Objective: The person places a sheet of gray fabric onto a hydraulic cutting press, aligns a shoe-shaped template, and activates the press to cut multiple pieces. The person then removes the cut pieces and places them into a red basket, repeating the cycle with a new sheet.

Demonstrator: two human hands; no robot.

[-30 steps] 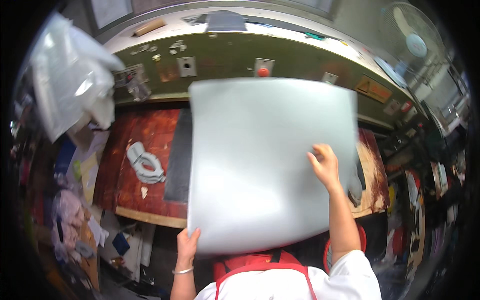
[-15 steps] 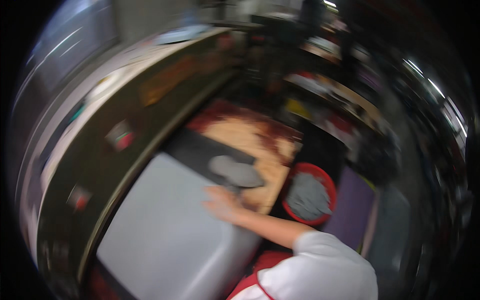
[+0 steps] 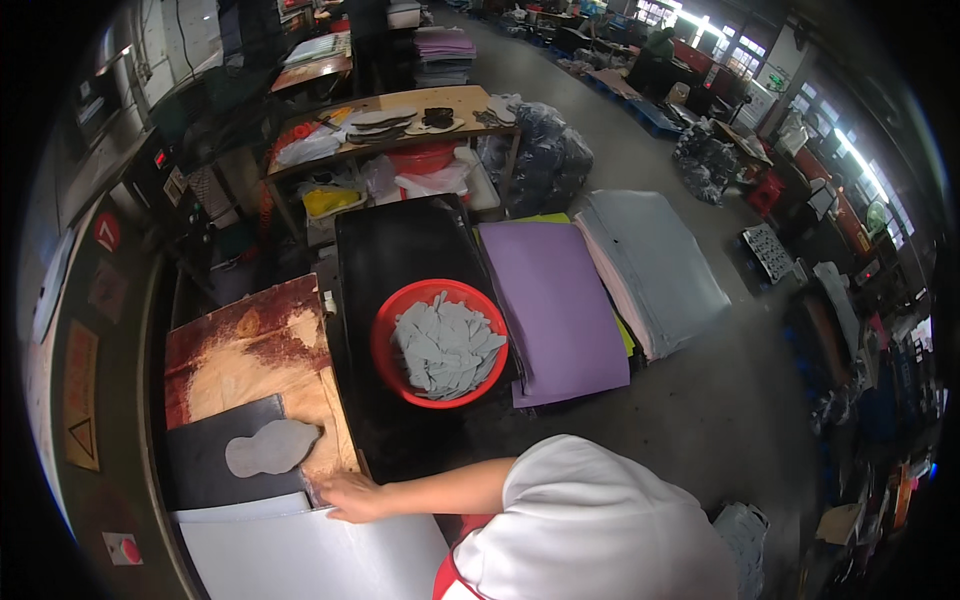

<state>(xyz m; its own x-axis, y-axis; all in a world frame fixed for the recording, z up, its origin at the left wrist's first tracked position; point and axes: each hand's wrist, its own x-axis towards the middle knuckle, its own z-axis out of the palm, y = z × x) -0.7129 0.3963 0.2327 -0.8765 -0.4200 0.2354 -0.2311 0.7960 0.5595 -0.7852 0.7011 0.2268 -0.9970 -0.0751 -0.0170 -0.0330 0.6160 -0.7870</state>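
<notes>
My right hand reaches in from the lower right at the end of a bare forearm. Its fingers are closed at the far edge of a large light grey sheet, and part of them is hidden. Just beyond the sheet, a grey sole-shaped piece rests on a black sheet. Under these lies a worn tan and dark-red board. My left hand is out of view.
A red basin of grey offcuts stands on a black surface. Purple sheets and a grey-blue stack lie to its right. A worktable with sole-shaped pieces stands behind. A green machine borders the left.
The view has swung to the right and become sharp. My right hand, earlier spread on the grey sheet, is now at its far edge with the fingers drawn in.
</notes>
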